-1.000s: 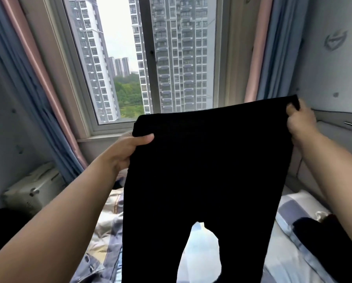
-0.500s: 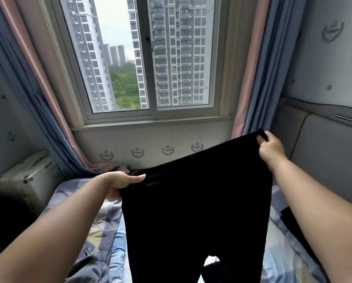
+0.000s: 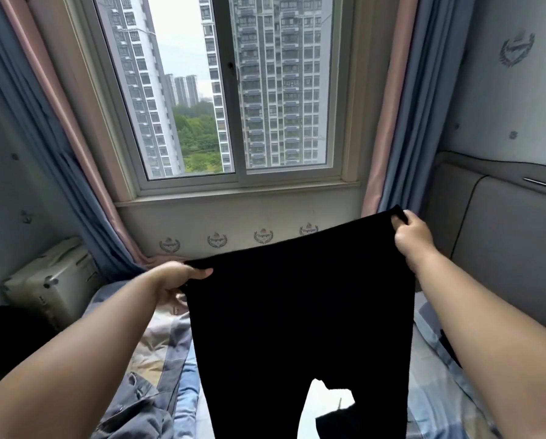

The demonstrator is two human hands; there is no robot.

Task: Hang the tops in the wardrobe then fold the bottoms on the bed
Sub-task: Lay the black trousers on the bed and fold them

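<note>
A pair of plain black fabric trousers (image 3: 300, 312) hangs stretched between the person's two hands above the bed with its blue and cream patchwork cover (image 3: 170, 353). The left hand (image 3: 178, 277) grips the lower, left corner of the waistband, thumb laid over the front of the cloth. The right hand (image 3: 412, 236) pinches the higher, right corner, so the waistband slants upward to the right. The legs hang down toward the bedding, splitting near the bottom edge of view.
</note>
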